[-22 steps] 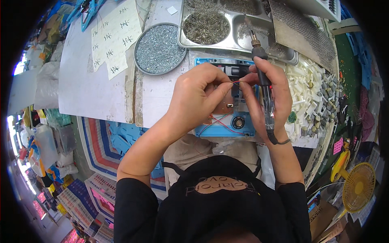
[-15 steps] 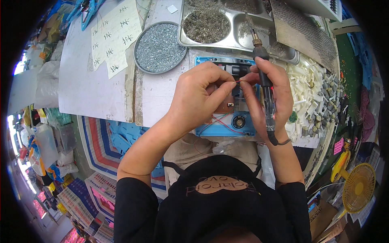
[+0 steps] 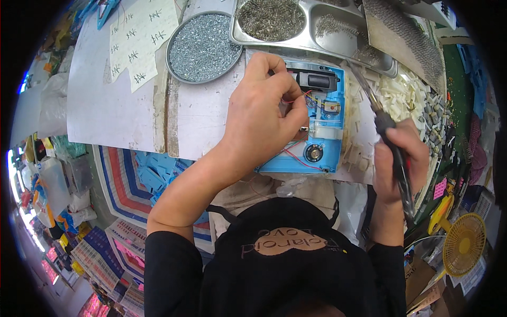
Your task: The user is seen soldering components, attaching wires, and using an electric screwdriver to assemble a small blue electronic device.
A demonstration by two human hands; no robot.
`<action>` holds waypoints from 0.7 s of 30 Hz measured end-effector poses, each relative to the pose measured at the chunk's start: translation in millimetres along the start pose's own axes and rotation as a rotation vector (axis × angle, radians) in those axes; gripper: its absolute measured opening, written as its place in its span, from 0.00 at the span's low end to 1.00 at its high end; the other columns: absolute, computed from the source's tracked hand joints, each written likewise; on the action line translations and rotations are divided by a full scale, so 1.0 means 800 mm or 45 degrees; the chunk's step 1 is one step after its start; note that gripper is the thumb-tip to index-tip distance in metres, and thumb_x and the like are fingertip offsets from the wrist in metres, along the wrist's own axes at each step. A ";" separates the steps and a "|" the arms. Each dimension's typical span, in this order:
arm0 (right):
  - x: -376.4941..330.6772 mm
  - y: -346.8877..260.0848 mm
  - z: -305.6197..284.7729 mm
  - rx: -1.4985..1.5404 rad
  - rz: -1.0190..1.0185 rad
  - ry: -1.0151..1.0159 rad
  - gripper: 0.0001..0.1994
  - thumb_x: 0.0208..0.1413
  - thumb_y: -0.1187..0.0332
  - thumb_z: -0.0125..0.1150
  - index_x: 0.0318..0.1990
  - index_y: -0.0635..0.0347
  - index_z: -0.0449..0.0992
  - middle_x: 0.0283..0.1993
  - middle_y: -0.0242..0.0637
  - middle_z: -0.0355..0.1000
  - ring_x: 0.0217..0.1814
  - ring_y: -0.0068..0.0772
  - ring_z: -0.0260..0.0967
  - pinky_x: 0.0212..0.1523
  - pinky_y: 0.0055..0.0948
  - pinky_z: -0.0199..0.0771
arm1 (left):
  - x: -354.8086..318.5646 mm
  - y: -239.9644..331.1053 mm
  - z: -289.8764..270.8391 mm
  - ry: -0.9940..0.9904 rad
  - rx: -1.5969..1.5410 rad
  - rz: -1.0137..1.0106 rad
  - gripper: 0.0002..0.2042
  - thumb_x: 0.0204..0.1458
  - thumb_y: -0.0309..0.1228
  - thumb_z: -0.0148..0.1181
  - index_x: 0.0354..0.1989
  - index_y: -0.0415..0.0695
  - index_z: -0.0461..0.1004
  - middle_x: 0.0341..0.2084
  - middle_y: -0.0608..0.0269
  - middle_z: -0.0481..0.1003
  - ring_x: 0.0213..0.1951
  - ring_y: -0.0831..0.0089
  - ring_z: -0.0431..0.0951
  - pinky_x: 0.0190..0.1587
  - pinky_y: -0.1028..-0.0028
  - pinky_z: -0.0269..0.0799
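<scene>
A blue plastic toy housing (image 3: 328, 138) lies open on the white table, showing a black motor block, a round speaker and red wires. My left hand (image 3: 264, 113) rests over its left half, fingers pinched on something small among the wires; what it pinches is hidden. My right hand (image 3: 397, 161) is off to the right of the housing, closed around a black-handled soldering iron (image 3: 388, 137) whose metal tip points up and away from the housing.
A round metal dish of small screws (image 3: 203, 46) sits at the back left. Behind the housing stands a steel compartment tray (image 3: 317, 24) of metal parts. White plastic pieces (image 3: 409, 98) are heaped at the right. A yellow fan (image 3: 465, 244) stands low right.
My right hand has pulled the soldering iron away from the housing, out to the right. My left hand stays on the housing, still pinching at the wires.
</scene>
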State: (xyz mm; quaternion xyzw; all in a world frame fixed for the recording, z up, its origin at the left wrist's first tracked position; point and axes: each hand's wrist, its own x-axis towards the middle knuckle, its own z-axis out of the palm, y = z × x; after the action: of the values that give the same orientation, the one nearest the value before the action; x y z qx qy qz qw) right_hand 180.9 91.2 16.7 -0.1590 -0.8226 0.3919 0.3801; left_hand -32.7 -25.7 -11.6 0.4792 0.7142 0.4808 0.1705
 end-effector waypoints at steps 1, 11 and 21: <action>-0.003 -0.003 -0.004 0.092 0.085 0.029 0.19 0.48 0.78 0.72 0.49 0.62 0.75 0.34 0.40 0.74 0.31 0.35 0.69 0.30 0.27 0.66 | 0.000 -0.003 0.002 0.008 -0.007 0.005 0.05 0.45 0.23 0.66 0.27 0.37 0.77 0.38 0.52 0.71 0.34 0.58 0.76 0.36 0.64 0.75; 0.006 0.006 0.007 -0.120 -0.182 -0.249 0.18 0.46 0.77 0.72 0.46 0.61 0.75 0.25 0.36 0.72 0.22 0.35 0.66 0.23 0.29 0.64 | 0.001 -0.005 0.001 0.041 0.090 0.107 0.03 0.47 0.21 0.65 0.28 0.37 0.77 0.37 0.57 0.68 0.33 0.70 0.73 0.34 0.73 0.72; 0.010 0.011 0.014 -0.142 -0.232 -0.237 0.18 0.45 0.77 0.73 0.45 0.60 0.76 0.23 0.34 0.70 0.21 0.35 0.64 0.22 0.30 0.63 | 0.000 -0.004 0.003 0.059 0.083 0.098 0.03 0.47 0.21 0.65 0.28 0.37 0.77 0.37 0.57 0.68 0.33 0.69 0.73 0.34 0.72 0.72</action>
State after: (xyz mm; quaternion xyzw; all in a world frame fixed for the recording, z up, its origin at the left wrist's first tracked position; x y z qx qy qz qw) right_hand 166.5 95.2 9.6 -0.0677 -0.8858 0.3225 0.3266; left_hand -32.8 -24.4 -15.3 0.5004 0.7142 0.4746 0.1195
